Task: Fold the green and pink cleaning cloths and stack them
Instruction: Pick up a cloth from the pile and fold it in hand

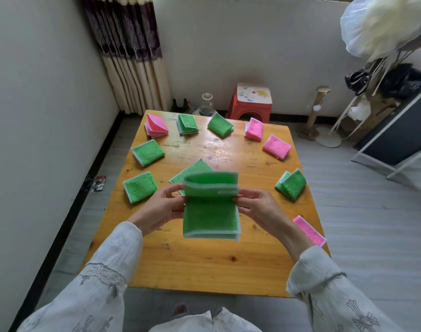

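At frame centre, above the wooden worktop (204, 267), a green cleaning cloth (210, 216) is pinched at its fold by the left hand (162, 212) and right hand (258, 207). It appears light, soft and floppy; side-edge grips suit it best.

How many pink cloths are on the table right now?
4: one at the far left corner, two near the far right, and, one at the near right edge. None looks hidden.

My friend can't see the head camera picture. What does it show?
Two hands, left hand and right hand, hold a green cloth mid-fold above a wooden table. Folded green and pink cloths lie spread around the tabletop, not yet stacked.
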`<state>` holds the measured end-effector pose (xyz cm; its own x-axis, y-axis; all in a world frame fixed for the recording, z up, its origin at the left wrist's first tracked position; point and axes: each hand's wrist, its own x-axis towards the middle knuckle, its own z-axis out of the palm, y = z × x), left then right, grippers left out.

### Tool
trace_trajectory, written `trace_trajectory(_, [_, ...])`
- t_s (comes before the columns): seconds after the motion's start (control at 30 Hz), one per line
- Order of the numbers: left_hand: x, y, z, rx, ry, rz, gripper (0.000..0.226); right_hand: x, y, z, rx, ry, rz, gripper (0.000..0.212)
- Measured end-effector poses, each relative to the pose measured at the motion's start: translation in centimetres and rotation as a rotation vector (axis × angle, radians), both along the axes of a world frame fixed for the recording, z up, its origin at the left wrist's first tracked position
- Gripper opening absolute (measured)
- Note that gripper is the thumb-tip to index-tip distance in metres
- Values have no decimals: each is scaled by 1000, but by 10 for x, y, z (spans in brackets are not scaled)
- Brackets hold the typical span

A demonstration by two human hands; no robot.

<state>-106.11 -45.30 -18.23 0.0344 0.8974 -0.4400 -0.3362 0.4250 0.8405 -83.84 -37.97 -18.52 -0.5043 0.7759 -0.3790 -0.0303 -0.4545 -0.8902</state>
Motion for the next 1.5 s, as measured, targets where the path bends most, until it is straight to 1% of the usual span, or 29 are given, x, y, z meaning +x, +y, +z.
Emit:
trace_trajectory(0.1, [-6,0,-4,-12,-5,88,30,-1,-1,1,55,5,-13,32])
trace_trajectory(0.17, [-4,0,-3,-30,-14,105,23,0,-1,-2,123,-30,-13,34])
trace_trajectory(0.2, [-2,0,-5,-58,-50,99,20,0,-2,-4,157,-51,-14,35])
trace_trajectory(0.27, [3,2,-10,-156,-94,51,22,-3,-3,-7,219,-74,-28,41])
trace_trajectory(0.37, [10,-2,-19,-282,-18,-94,31,-8,-8,-7,301,-103,-52,41])
trace_trajectory(0.4, [11,-3,-22,-293,-7,-119,30,-8,-9,-7,310,-119,-58,39])
trace_trajectory(0.47, [9,-5,-27,-268,17,-100,19,-8,-11,-10,263,-115,-64,35])
trace_trajectory(0.5, [8,-5,-28,-241,53,-70,14,-7,-11,-12,191,-80,-62,31])
trace_trajectory(0.57, [8,-5,-27,-170,170,-8,12,-6,-10,-17,-11,6,-43,18])
trace_trajectory(0.63, [11,-6,-24,-88,299,45,10,-7,-11,-20,-142,-1,23,30])
trace_trajectory(0.67, [12,-7,-24,-45,367,61,8,-8,-13,-21,-152,-49,83,30])
trace_trajectory(0.7, [12,-7,-24,-5,437,71,7,-10,-17,-20,-147,-92,142,25])
trace_trajectory(0.77, [10,-8,-28,48,602,69,17,-15,-22,-19,-130,-149,182,12])
trace_trajectory(0.8, [9,-9,-29,57,703,62,20,-18,-23,-20,-114,-173,167,10])
trace_trajectory(0.87, [12,-11,-31,75,867,74,12,-22,-22,-20,-65,-230,109,5])
trace_trajectory(0.9, [14,-14,-33,88,919,83,8,-24,-21,-20,-46,-255,77,2])
trace_trajectory(0.97, [18,-18,-36,114,1008,103,5,-31,-21,-21,6,-324,41,8])
trace_trajectory(1.03, [16,-20,-46,115,1072,141,8,-39,-22,-27,25,-379,35,10])
trace_trajectory(1.13, [7,-25,-67,50,1063,179,18,-53,-29,-43,-9,-430,65,11])
trace_trajectory(1.27, [-18,-53,-97,-84,920,169,20,-76,-46,-66,-143,-441,152,8])
trace_trajectory(1.37, [-43,-75,-118,-203,808,177,19,-100,-57,-86,-194,-504,241,8])
trace_trajectory(1.5, [-80,-105,-150,-356,722,218,30,-141,-68,-122,-271,-561,353,9])
